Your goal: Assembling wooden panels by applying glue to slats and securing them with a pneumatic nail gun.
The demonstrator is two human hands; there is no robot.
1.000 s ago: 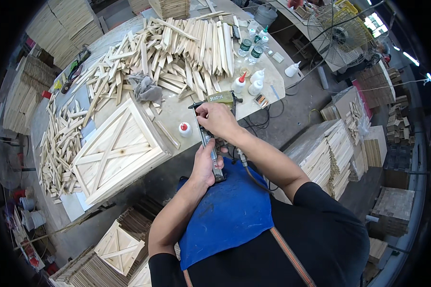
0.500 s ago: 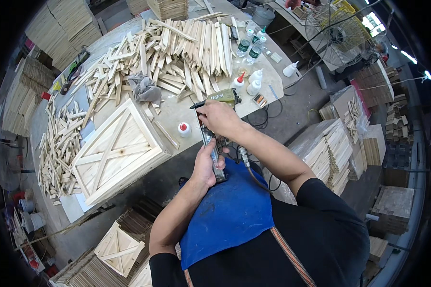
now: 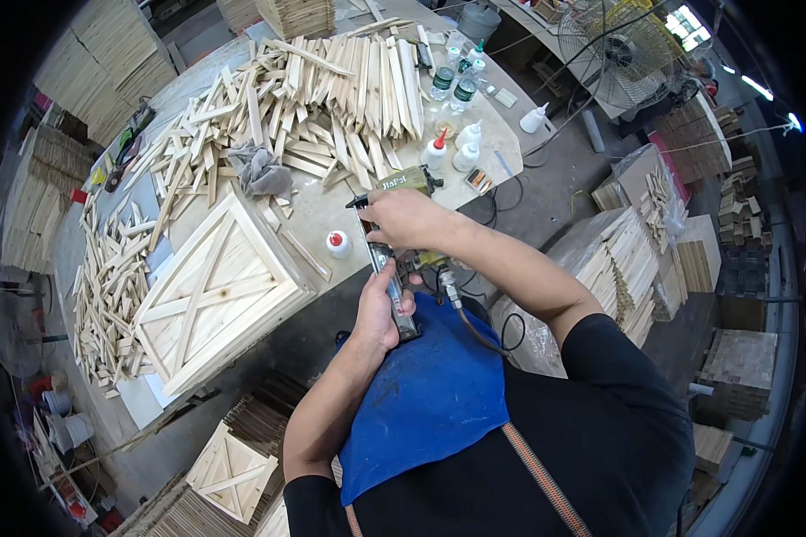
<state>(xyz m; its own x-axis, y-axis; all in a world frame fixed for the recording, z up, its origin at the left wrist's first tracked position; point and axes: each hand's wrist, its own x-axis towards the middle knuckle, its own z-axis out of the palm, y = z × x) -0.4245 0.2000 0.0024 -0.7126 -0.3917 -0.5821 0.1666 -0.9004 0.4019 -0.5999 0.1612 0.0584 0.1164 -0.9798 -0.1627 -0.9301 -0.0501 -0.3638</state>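
A green air nail gun (image 3: pixel 409 181) with a long metal magazine is held against the front of my blue apron (image 3: pixel 421 394), by the table's near edge. My left hand (image 3: pixel 379 311) is wrapped round the lower part of the magazine. Fingers of my right hand (image 3: pixel 405 219) are closed at the magazine's upper end, beside the green body; whether they pinch nails there I cannot make out. An air hose (image 3: pixel 475 329) runs from the gun's metal fitting. To the left of my hands lies a wooden panel (image 3: pixel 210 286) with crossed slats in a frame.
Wood strips (image 3: pixel 367 89) are heaped across the table (image 3: pixel 506 134). A grey rag (image 3: pixel 261 170), a white bottle (image 3: pixel 338 243) with a red cap, and several glue bottles (image 3: pixel 466 157) stand or lie about. Stacked boards (image 3: pixel 591 268) rise at right; crossed panels (image 3: pixel 231 470) are piled below.
The view has shifted slightly, so the table items sit a little further left. Both hands stay on the nail gun; my right fingers have moved only slightly at the magazine's upper end.
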